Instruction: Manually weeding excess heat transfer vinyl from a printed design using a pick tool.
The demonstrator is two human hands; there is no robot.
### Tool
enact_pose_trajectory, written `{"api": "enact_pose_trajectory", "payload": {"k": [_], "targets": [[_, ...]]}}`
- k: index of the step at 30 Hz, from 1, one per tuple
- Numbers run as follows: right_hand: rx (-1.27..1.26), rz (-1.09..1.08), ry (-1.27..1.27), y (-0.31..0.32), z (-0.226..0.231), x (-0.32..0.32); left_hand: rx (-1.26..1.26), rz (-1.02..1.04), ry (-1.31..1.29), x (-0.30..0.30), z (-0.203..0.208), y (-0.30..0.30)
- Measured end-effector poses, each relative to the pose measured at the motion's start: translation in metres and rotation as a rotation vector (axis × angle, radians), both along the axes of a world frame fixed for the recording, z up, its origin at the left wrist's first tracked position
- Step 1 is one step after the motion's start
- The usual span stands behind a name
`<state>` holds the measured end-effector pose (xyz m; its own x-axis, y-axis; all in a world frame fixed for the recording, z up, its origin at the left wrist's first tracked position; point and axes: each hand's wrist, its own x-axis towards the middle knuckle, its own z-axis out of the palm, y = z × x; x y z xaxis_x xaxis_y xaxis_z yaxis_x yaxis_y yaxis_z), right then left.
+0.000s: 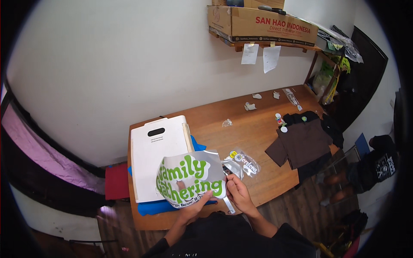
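Observation:
A clear transfer film [213, 170] printed with large green lettering curves up in front of me, above the table. My left hand [197, 207] grips its lower edge between thumb and fingers. Closed at the film's right edge is my right hand [238, 193]; a small dark object shows beside its fingertips, too hidden to name. Below that hand hangs a narrow pale strip [230, 205]. Behind the film, a white board [146, 172] with a dark oval slot lies over blue cloth [150, 208]. More printed film [251, 165] rests on the table just beyond my right hand.
The wooden table [206, 133] carries several film scraps [249, 106] toward the wall. A folded brown garment [307, 139] lies at right, on black cloth. Above is a shelf with a cardboard box [266, 28]. Another person [380, 161] is at the far right; a red seat [116, 182] stands left.

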<state>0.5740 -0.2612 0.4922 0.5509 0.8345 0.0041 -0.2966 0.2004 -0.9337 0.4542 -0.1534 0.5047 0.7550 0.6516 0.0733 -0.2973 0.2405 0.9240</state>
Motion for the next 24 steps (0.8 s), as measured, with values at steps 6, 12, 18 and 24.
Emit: {"api": "enact_pose_trajectory", "payload": {"k": [6, 12, 18, 24], "targets": [[0.050, -0.030, 0.034, 0.013, -0.009, -0.010, 0.047, -0.053, -0.065, -0.003, -0.007, 0.020], [0.050, -0.046, 0.103, 0.020, 0.003, -0.012, 0.043, -0.104, -0.072, -0.007, -0.016, 0.034], [0.063, -0.040, 0.077, 0.023, 0.004, -0.013, 0.090, -0.089, -0.030, -0.009, -0.028, 0.040], [0.053, -0.023, 0.060, 0.021, -0.005, -0.014, 0.088, -0.116, -0.179, -0.008, -0.016, 0.038]]}}
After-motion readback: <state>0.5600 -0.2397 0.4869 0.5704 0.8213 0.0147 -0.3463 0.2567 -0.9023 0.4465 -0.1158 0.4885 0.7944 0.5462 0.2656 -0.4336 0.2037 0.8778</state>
